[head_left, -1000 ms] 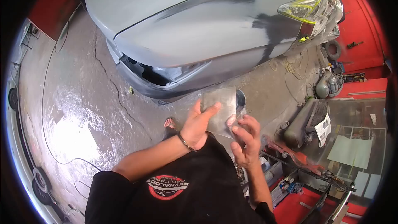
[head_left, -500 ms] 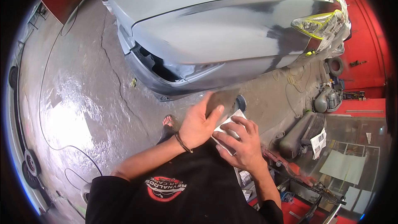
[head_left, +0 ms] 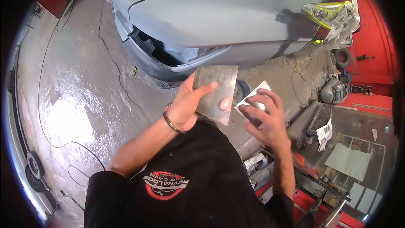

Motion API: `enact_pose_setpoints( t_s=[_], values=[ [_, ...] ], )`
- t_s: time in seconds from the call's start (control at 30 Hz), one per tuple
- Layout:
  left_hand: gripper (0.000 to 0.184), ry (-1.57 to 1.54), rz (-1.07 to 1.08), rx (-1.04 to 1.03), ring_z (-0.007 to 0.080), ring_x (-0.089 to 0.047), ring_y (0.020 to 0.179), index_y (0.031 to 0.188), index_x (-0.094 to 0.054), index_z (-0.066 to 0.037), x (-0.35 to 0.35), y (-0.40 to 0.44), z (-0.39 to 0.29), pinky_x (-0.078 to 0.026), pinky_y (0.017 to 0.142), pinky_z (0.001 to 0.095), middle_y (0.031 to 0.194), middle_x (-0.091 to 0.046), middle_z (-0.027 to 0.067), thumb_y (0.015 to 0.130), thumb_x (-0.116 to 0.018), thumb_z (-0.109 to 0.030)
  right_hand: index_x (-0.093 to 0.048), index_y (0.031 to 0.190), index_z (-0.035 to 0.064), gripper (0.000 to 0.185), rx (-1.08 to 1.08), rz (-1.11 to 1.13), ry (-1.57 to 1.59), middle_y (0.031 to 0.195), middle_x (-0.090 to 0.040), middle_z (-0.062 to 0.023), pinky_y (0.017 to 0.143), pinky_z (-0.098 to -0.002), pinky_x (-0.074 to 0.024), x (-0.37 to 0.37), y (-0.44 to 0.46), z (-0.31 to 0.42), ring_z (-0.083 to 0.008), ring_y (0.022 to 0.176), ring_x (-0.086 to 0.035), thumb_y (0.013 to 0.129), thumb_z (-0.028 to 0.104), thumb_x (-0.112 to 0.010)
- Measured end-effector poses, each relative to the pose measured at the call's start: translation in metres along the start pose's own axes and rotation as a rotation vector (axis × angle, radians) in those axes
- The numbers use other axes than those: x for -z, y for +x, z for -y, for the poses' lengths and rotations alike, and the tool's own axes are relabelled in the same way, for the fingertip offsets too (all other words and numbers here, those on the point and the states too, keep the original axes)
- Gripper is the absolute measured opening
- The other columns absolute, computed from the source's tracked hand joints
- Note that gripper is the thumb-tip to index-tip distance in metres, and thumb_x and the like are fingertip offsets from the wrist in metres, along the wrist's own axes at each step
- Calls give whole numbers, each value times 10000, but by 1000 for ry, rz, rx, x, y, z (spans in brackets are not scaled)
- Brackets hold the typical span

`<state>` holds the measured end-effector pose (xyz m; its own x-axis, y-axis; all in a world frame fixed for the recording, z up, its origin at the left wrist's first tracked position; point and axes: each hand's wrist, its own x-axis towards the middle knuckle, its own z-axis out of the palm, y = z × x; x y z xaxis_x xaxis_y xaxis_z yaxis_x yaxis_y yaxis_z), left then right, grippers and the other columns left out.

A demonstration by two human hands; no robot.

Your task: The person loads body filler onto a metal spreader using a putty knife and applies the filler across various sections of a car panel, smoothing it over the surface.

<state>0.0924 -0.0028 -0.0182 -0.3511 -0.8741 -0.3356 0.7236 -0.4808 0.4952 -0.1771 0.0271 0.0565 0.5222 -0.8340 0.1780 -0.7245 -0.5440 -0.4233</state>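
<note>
My left hand (head_left: 184,103) is closed on a thin rectangular grey-brown metal-looking plate (head_left: 215,86). The thumb lies across its face, and a pink fingertip-like spot shows near its lower right edge; whether that is a finger or a reflection, I cannot tell. Just to the right, my right hand (head_left: 270,118) grips a small flat piece with a white face (head_left: 253,95), its fingers curled over the near side. The two held pieces are apart. Beyond them stands a car body (head_left: 190,21) in patchy grey and dark primer, with an open lamp recess (head_left: 158,50).
Yellow-green tape and newspaper (head_left: 329,17) mask the car's side window. A round dark container (head_left: 241,90) sits on the floor behind the plate. A hose (head_left: 46,101) runs along the wet floor at left. An air compressor (head_left: 333,90) and cluttered shelving (head_left: 312,177) stand at right.
My hands have moved apart, the right one shifting right with the white piece. The plate, blurred and hard to see before, now shows plainly in my left hand. The car sits higher in view.
</note>
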Motion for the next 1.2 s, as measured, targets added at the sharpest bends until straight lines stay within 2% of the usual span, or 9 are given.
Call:
enact_pose_setpoints(
  t_s=[0.2, 0.33, 0.53, 0.63, 0.73, 0.87, 0.97, 1.07, 1.2],
  values=[
    [463, 308, 69, -164, 158, -698, 1266, 1541, -593, 5, -1, 12, -5, -552, 1121, 364, 1393, -750, 78, 1095, -697, -64, -824, 1144, 213, 414, 253, -13, -158, 1258, -721, 25, 1098, -571, -469, 25, 39, 33, -300, 1308, -653, 738, 199, -902],
    [473, 350, 84, -161, 133, -677, 1257, 1553, -585, 19, 4, 14, 1, -533, 1127, 343, 1391, -746, 68, 1099, -691, -69, -803, 1071, 197, 356, 229, 124, -142, 1214, -722, 31, 1068, -558, -481, 18, 42, 34, -242, 1255, -663, 733, 261, -893],
    [435, 358, 66, -183, 121, -670, 1231, 1521, -606, 22, 11, 19, 5, -533, 1108, 332, 1367, -748, 61, 1104, -686, -76, -806, 1063, 204, 353, 178, 139, -101, 1220, -722, 41, 1068, -537, -480, 3, 39, 36, -244, 1256, -659, 721, 249, -884],
    [443, 380, 36, -168, 122, -655, 1280, 1523, -616, 0, 12, 15, 2, -514, 1142, 346, 1392, -741, 54, 1099, -706, -92, -810, 1064, 206, 350, 151, -15, -101, 1216, -717, 41, 1072, -530, -473, -10, 44, 42, -250, 1248, -657, 724, 241, -883],
    [421, 392, 45, -194, 123, -661, 1250, 1500, -627, 6, 11, 17, 9, -525, 1120, 342, 1361, -751, 63, 1098, -702, -93, -812, 1068, 210, 345, 121, 140, -69, 1223, -714, 34, 1070, -524, -470, -6, 37, 35, -259, 1243, -656, 733, 230, -887],
    [402, 487, 23, -270, 122, -665, 1219, 1489, -627, 11, 1, 15, 21, -538, 1088, 335, 1341, -756, 70, 1103, -682, -85, -819, 1072, 220, 341, 164, 71, -65, 1237, -714, 29, 1062, -521, -477, -8, 36, 23, -264, 1241, -655, 739, 207, -889],
    [389, 451, -62, -342, 132, -680, 1230, 1497, -619, -7, 0, 22, 45, -564, 1070, 348, 1347, -750, 63, 1117, -662, -78, -846, 1125, 219, 377, 254, 113, 62, 1237, -721, 5, 1067, -519, -493, -2, 25, 0, -291, 1251, -657, 753, 190, -900],
    [374, 62, -175, -271, 152, -701, 1245, 1496, -611, -24, -21, 19, 64, -594, 1053, 366, 1355, -744, 62, 1127, -649, -70, -880, 1189, 204, 452, 352, 36, 356, 1250, -728, -36, 1099, -524, -529, -11, 2, -27, -363, 1288, -641, 744, 145, -936],
    [383, 1, -224, -263, 180, -717, 1257, 1498, -601, -31, -47, 8, 102, -611, 1040, 375, 1386, -732, 77, 1120, -659, -59, -873, 1208, 253, 483, 256, -30, 444, 1309, -716, -3, 1140, -499, -511, -30, -41, -81, -332, 1349, -611, 746, 126, -938]
  ],
)
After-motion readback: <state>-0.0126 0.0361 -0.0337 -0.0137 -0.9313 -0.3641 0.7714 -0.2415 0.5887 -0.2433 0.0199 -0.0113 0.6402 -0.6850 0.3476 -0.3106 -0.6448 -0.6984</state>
